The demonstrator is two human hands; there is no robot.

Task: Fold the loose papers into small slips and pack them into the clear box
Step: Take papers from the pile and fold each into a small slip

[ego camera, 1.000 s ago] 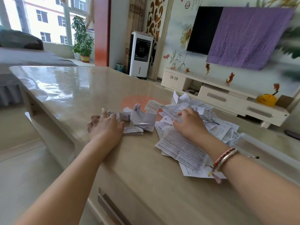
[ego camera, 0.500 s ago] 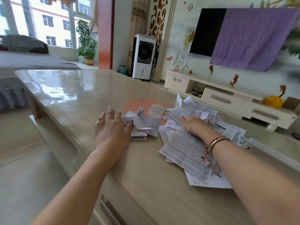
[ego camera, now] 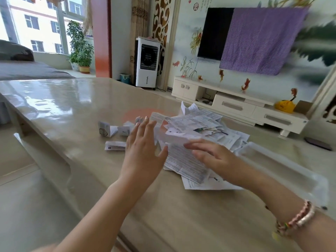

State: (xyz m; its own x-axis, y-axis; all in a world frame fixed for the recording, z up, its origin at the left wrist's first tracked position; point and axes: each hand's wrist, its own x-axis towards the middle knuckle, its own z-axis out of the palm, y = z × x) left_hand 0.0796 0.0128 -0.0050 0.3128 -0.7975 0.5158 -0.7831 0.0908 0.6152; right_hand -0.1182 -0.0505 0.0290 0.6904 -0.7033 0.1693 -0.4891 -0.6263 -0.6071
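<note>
Clear box (ego camera: 283, 166): on the table (ego camera: 72, 110) at the far right, just beside the paper heap; blurred, contents cannot be told.
Loose papers (ego camera: 196, 128): heaped mid-table.
Folded slips (ego camera: 109, 130): scattered left of the heap.
Left hand (ego camera: 143, 150): fingers spread straight, holding nothing.
Right hand (ego camera: 211, 155): fingers extended over the heap, beneath a white sheet; grip unclear.
</note>
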